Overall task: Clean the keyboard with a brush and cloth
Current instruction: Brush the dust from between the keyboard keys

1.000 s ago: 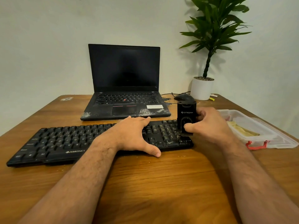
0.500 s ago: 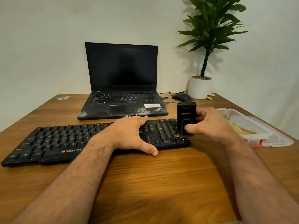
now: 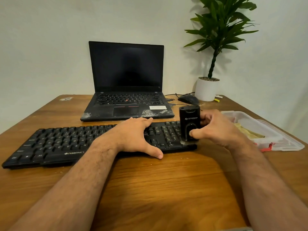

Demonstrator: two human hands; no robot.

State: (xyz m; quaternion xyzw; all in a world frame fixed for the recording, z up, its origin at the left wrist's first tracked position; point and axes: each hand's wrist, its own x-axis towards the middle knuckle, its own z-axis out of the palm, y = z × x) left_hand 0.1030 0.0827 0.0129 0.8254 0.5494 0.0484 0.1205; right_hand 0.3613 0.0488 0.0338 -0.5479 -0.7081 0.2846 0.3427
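A black Zebronics keyboard [image 3: 55, 144] lies across the wooden table [image 3: 166, 189]. My left hand [image 3: 133, 135] rests flat on its middle keys, thumb on the table at the front edge. My right hand [image 3: 215, 129] grips a black block-shaped brush [image 3: 189, 122] upright, thumb on its front, with its pale bristles pressed on the keyboard's right end near the number pad. A yellowish cloth [image 3: 246, 130] lies in a clear plastic box at the right.
An open black laptop [image 3: 126, 97] stands behind the keyboard, with a black mouse [image 3: 188, 99] and cables to its right. A potted plant [image 3: 207, 87] sits at the back right corner. The clear plastic box [image 3: 283, 142] lies by the table's right edge. Crumbs dot the table.
The brush in my right hand has slid a little toward the keyboard's front right corner. My left hand stays on the keys. The view has tilted slightly.
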